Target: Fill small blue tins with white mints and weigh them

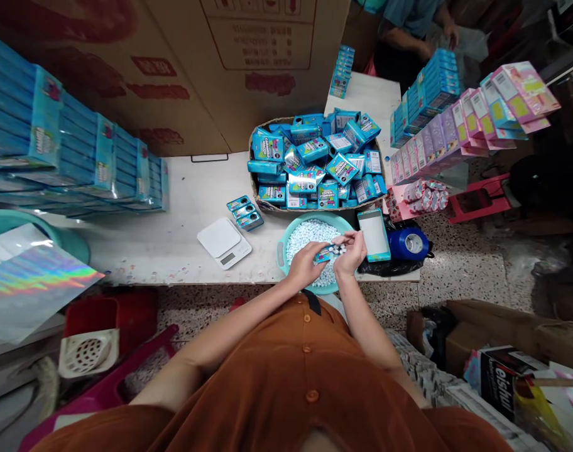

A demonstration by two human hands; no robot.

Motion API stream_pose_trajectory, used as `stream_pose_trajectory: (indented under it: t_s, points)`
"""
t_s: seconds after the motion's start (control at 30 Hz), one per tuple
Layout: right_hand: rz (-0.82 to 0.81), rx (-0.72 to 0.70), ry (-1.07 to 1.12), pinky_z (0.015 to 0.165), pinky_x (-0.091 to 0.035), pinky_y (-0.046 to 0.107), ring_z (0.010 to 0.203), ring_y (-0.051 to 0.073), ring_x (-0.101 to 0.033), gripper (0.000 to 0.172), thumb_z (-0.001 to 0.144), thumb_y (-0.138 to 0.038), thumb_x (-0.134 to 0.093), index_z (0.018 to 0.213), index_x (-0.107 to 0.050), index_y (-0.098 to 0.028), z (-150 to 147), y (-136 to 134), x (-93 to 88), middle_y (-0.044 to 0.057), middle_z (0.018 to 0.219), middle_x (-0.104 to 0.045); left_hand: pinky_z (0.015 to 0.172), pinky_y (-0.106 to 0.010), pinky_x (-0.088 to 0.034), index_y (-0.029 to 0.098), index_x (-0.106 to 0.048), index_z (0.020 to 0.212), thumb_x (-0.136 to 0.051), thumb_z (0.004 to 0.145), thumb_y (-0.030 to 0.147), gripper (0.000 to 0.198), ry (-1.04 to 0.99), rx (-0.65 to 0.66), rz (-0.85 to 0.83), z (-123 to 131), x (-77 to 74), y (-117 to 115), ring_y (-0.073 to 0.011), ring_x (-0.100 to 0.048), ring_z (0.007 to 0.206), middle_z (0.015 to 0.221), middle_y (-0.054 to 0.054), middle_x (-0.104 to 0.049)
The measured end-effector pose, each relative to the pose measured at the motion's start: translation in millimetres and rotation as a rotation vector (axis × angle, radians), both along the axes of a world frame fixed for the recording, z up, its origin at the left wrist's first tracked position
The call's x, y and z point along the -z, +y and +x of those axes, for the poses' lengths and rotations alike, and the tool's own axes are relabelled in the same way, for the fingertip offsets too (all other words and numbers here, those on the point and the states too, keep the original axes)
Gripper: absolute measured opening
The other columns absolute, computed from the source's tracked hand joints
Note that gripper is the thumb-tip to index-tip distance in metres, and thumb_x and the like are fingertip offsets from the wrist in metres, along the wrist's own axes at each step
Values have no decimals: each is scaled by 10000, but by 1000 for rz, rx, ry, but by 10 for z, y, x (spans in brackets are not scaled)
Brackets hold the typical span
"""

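Note:
Over a turquoise basin [281, 253] filled with small white candies [308, 233], both my hands are close together. My left hand [306, 267] grips a small blue candy box [322, 255] whose end points toward my right hand [353, 254]. That right hand is curled like a cup, with several white candies [337, 249] in its palm by the mouth of the box. Behind the basin, a cardboard carton [254, 164] is heaped with blue candy boxes [310, 150]. An open blue display box [374, 235] with a white inside lies right of the basin.
A white kitchen scale [224, 243] and a few blue boxes [245, 212] sit left of the basin. Stacked blue packs [79, 138] stand far left. At right are a blue tape roll [409, 243] and pink boxes [437, 141]. Another person [411, 28] sits behind.

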State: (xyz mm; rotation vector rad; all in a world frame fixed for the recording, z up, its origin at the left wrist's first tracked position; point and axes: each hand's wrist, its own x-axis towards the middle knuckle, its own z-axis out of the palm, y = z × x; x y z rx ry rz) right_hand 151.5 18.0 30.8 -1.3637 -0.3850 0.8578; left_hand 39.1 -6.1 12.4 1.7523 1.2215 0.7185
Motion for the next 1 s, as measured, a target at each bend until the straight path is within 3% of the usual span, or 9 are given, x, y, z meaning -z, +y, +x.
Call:
stream_pose_trajectory:
  t_s: [0.2,0.33,0.5,0.77,1.0]
  points:
    - [37,-25,-6,555,-440,250,464,110,-531,342,865,-501,-407,747,-539,-208,9,-4,-109,-51,479,-513,921,-353,-466,239,-546,1186,-619,771,186,425,-40,-4,-6,14,-46,-12,-215,-563,1080,1135,-57,-610]
    - [79,-86,-59,626,-466,260,565,114,-574,321,873,-476,-396,808,-565,-211,-12,-18,-140,-23,609,-577,944,-356,-457,239,-532,1201,-598,794,201,415,-60,-30,20,9,-4,-7,-210,-550,1110,1165,-60,-601]
    - [98,-198,-54,759,-491,310,732,143,-633,318,872,-482,-371,899,-554,-223,-22,-23,-101,3,745,-620,937,-369,-466,245,-541,1195,-604,787,198,415,-43,-50,-11,5,26,-22,-217,-563,1099,1157,-59,-609]
    - [114,-178,-26,800,-490,335,772,152,-644,352,880,-503,-356,918,-561,-219,-9,13,31,19,777,-639,923,-346,-466,244,-527,1217,-599,793,222,430,28,-45,-6,15,19,-23,-215,-560,1094,1156,-55,-602]
    - [91,-199,-7,811,-485,328,793,152,-633,383,878,-526,-354,902,-578,-216,-28,-59,-2,24,799,-638,884,-356,-467,248,-552,1189,-613,765,210,430,81,12,28,-95,-154,-12,-227,-573,1025,1071,-59,-620]
